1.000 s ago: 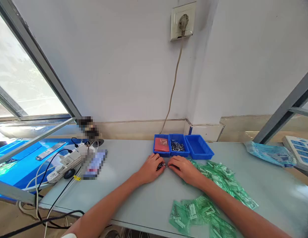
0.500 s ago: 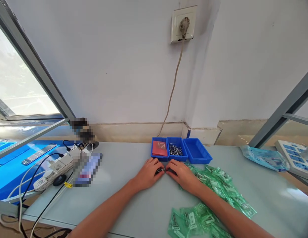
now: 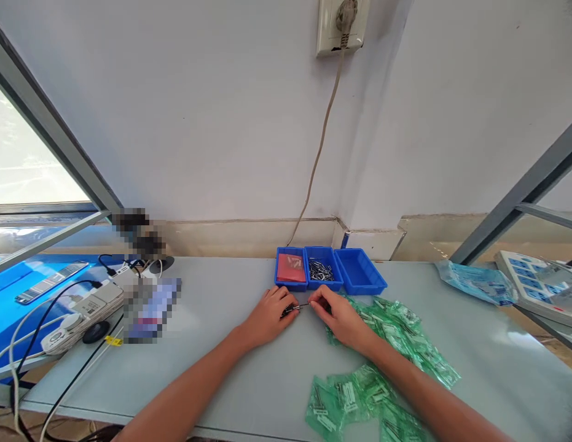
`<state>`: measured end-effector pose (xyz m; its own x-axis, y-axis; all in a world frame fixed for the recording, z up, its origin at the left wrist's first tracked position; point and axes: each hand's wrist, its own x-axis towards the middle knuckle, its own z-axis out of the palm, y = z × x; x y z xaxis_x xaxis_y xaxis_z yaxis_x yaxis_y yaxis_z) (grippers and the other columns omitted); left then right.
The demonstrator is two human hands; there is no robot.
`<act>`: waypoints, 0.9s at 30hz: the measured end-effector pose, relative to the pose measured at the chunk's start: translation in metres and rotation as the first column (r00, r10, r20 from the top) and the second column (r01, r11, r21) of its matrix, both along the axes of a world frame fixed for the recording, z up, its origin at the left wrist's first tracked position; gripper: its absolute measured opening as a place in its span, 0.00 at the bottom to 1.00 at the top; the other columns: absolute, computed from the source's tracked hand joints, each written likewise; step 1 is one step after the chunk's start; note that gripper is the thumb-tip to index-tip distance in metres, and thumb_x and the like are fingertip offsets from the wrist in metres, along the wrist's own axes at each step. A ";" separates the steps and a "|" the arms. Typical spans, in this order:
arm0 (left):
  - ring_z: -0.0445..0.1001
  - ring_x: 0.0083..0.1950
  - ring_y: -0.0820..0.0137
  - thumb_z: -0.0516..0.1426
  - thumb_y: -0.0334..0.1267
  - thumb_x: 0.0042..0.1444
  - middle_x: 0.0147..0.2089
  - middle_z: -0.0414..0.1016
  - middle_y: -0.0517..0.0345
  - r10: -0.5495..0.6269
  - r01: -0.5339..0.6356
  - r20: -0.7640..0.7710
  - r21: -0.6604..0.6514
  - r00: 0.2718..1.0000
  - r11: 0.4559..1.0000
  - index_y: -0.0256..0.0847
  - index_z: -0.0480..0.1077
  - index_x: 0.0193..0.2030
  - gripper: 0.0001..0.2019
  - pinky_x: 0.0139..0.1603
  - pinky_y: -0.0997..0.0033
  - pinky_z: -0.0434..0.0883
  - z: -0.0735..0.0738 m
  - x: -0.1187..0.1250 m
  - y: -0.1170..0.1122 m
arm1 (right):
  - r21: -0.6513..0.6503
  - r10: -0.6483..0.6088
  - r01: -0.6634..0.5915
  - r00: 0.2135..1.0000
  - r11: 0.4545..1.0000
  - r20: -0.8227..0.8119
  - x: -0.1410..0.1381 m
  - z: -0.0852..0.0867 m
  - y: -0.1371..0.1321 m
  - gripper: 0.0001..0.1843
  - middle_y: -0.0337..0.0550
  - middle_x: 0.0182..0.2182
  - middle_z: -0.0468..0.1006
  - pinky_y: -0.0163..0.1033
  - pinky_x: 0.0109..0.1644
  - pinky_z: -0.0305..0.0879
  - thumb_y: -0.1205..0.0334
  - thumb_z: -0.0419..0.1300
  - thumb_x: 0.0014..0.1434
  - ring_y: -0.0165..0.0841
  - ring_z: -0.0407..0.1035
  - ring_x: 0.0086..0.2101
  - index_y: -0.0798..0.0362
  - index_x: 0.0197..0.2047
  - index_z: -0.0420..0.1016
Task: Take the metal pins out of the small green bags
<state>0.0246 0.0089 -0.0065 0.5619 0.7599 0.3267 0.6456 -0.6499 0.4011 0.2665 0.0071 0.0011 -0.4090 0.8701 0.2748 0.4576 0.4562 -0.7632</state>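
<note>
My left hand (image 3: 270,314) is closed around a slim dark piece (image 3: 289,309) with a shiny metal end, too small to name. Its thin end points right, toward my right hand (image 3: 337,314). The fingertips of my right hand are pinched at that thin end; what lies inside them is hidden. Just beyond both hands stand a blue bin (image 3: 278,285) with red packets (image 3: 291,268) and a blue bin (image 3: 319,250) with small metal pins or screws (image 3: 320,270). Green plastic bags (image 3: 396,331) with metal pieces inside lie under and beside my right forearm.
A third blue bin (image 3: 360,273) stands at the right of the row. More green bags (image 3: 348,399) lie nearer me. On the left are a power strip (image 3: 83,316), cables and a blurred flat object (image 3: 152,313). A blue plastic package (image 3: 474,283) lies far right.
My hands have drawn slightly apart, so the thin end of the dark piece now shows between them. The view has tilted down and shifted slightly.
</note>
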 end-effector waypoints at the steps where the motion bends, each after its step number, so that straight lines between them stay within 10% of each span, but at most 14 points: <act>1: 0.68 0.49 0.62 0.57 0.40 0.72 0.47 0.73 0.55 0.002 -0.002 0.002 -0.006 1.000 1.000 0.43 0.71 0.48 0.05 0.52 0.60 0.67 0.001 0.000 0.000 | -0.047 -0.015 0.012 0.998 0.999 -0.064 0.000 0.000 0.000 0.07 0.42 0.42 0.79 0.41 0.43 0.68 0.58 0.54 0.73 0.36 0.73 0.39 0.47 0.41 0.68; 10: 0.69 0.49 0.61 0.56 0.40 0.72 0.47 0.74 0.54 0.014 -0.014 0.008 -0.023 1.000 1.000 0.43 0.71 0.48 0.06 0.52 0.59 0.67 0.006 -0.001 -0.003 | -0.211 -0.184 0.096 0.876 0.973 -0.446 -0.001 -0.002 0.002 0.14 0.43 0.40 0.79 0.41 0.37 0.70 0.47 0.58 0.70 0.34 0.72 0.32 0.48 0.41 0.68; 21: 0.69 0.50 0.61 0.55 0.41 0.73 0.49 0.73 0.53 0.009 -0.009 -0.003 -0.037 1.000 0.999 0.43 0.72 0.51 0.07 0.53 0.59 0.67 0.006 -0.001 -0.004 | -0.288 -0.263 0.133 0.839 0.948 -0.477 -0.001 -0.003 0.002 0.18 0.33 0.25 0.65 0.34 0.22 0.59 0.41 0.58 0.69 0.30 0.60 0.22 0.48 0.45 0.71; 27: 0.69 0.50 0.61 0.55 0.41 0.73 0.49 0.73 0.53 0.008 -0.008 -0.005 -0.040 1.000 0.999 0.43 0.72 0.50 0.07 0.52 0.60 0.67 0.007 -0.002 -0.003 | -0.250 -0.242 0.148 0.882 0.957 -0.404 0.000 -0.001 0.001 0.21 0.45 0.42 0.75 0.35 0.24 0.65 0.43 0.56 0.70 0.30 0.65 0.26 0.47 0.57 0.75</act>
